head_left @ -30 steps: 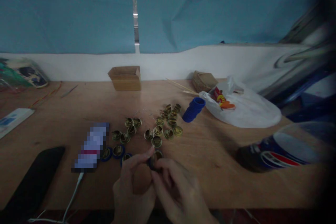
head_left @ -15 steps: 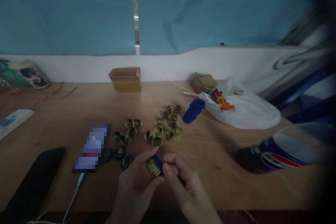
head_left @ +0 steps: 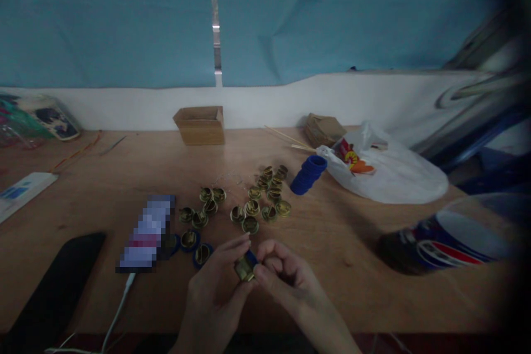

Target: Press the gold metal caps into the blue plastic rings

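Blue sheeting (head_left: 124,22) hangs behind wooden table (head_left: 373,304). Left hand (head_left: 215,282) and right hand (head_left: 292,276) meet at near centre, both in narrow pinch. Blue rings (head_left: 309,175) stand stacked right of loose brass caps (head_left: 251,208), likely for tidy reach. Single blue-rimmed cap (head_left: 244,270) held between both hands, seemingly steadied from two sides.

Held piece (head_left: 243,270): brass-gold, blue rim (head_left: 250,258). Clock centred on it: ring stack (head_left: 308,176) at 1 o'clock, solid blue; cup (head_left: 427,246) at 3, dark blue with red-white emblem (head_left: 450,253); box (head_left: 202,134) at 11, plain brown.
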The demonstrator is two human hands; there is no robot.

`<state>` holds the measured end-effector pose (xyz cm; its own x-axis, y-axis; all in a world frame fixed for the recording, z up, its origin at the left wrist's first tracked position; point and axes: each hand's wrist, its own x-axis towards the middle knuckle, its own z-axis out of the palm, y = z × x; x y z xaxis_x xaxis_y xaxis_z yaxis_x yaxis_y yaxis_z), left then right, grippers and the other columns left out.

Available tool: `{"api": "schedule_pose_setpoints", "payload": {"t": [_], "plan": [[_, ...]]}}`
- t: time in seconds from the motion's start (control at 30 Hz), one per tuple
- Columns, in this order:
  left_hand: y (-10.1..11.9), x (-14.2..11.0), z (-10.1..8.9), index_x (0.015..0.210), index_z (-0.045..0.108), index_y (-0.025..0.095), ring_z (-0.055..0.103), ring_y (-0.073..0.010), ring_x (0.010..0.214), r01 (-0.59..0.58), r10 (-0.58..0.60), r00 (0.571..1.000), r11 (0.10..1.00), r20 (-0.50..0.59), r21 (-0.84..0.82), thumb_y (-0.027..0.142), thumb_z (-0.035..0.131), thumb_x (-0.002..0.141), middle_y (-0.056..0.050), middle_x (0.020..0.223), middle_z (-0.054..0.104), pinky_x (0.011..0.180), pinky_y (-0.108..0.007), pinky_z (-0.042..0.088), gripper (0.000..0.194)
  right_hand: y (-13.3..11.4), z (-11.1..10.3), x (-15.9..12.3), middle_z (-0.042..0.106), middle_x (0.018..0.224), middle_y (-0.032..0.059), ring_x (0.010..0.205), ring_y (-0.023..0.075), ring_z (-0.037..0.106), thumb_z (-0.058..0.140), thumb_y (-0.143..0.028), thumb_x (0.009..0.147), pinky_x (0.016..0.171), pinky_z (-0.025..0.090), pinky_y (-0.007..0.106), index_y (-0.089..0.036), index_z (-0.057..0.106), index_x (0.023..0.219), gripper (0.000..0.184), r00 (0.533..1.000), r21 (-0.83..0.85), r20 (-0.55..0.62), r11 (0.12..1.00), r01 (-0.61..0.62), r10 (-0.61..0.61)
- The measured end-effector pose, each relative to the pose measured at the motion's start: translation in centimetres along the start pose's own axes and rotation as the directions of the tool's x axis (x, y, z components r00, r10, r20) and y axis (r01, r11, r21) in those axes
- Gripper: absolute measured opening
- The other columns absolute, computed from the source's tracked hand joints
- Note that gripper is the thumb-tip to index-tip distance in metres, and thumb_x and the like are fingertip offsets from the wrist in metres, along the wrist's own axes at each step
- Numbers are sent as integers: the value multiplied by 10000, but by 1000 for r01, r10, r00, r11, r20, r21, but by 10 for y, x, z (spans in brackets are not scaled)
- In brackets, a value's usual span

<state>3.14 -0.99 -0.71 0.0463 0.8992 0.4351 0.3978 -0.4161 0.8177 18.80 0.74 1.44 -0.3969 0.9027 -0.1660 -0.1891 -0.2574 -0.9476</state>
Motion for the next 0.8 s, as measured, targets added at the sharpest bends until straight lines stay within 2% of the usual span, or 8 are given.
{"api": "schedule_pose_setpoints", "payload": {"t": [0.13, 0.23, 0.37, 0.43, 0.53, 0.67, 0.73, 0.8], "plan": [[-3, -2, 1, 1188, 555, 285, 641, -184, 1124, -13, 13, 1000, 1000, 14, 4, 89, 663, 789, -40, 1218, 669, 951, -316, 545, 457, -1, -1, -1, 336, 599, -85, 547, 92, 248, 661, -500, 814, 534, 197, 246, -205, 521, 860, 330, 1000, 12, -13, 1000, 3, -2], [-2, -2, 2, 1185, 553, 279, 640, -182, 1122, -13, 12, 1000, 999, 24, 31, 107, 666, 796, -43, 1215, 667, 952, -315, 543, 440, -3, 1, -2, 340, 600, -79, 555, 95, 267, 628, -498, 841, 541, 212, 249, -198, 520, 824, 319, 1000, -35, -12, 999, 18, -18], [-2, 0, 1, 1187, 547, 278, 644, -170, 1105, -34, 34, 999, 998, 15, 50, 107, 653, 806, -40, 1201, 665, 944, -298, 544, 431, -4, 4, -3, 334, 606, -74, 562, 97, 277, 585, -457, 885, 546, 232, 244, -196, 515, 803, 283, 994, -123, -65, 989, 77, -86], [-1, 1, -1, 1192, 541, 280, 636, -167, 1112, -43, 41, 999, 997, 26, 62, 105, 658, 803, -40, 1212, 653, 951, -293, 538, 443, -5, 4, -2, 373, 623, -66, 571, 95, 300, 581, -441, 893, 554, 249, 239, -192, 522, 810, 268, 993, -112, -60, 990, 90, -97], [1, 2, -3, 1214, 532, 264, 619, -180, 1131, -49, 44, 997, 995, 59, 90, 115, 673, 792, -59, 1233, 627, 960, -305, 529, 469, -4, 1, 1, 423, 652, -56, 548, 80, 294, 583, -445, 889, 522, 234, 222, -187, 540, 827, 269, 999, -18, 10, 999, 41, -41], [5, 2, -5, 1220, 529, 241, 635, -193, 1080, -21, 7, 996, 988, 93, 150, 144, 670, 786, -76, 1188, 619, 911, -313, 553, 466, 3, -4, 7, 372, 623, -73, 493, 70, 205, 586, -475, 873, 454, 165, 207, -184, 568, 854, 291, 993, 46, 42, 993, -111, 109], [5, 0, -6, 1203, 530, 242, 656, -187, 1009, -3, -17, 994, 983, 106, 181, 161, 665, 788, -68, 1127, 630, 849, -302, 573, 444, 8, -6, 11, 413, 641, -62, 511, 75, 280, 585, -479, 868, 471, 232, 198, -182, 579, 846, 298, 995, -14, 2, 995, -100, 100], [3, -1, -6, 1155, 543, 238, 672, -185, 921, 6, -32, 993, 976, 116, 217, 176, 664, 787, -54, 1032, 646, 785, -303, 585, 393, 12, -9, 14, 479, 684, -41, 587, 97, 400, 581, -465, 870, 548, 327, 208, -188, 577, 848, 278, 996, -122, -88, 992, -25, 14]]}}
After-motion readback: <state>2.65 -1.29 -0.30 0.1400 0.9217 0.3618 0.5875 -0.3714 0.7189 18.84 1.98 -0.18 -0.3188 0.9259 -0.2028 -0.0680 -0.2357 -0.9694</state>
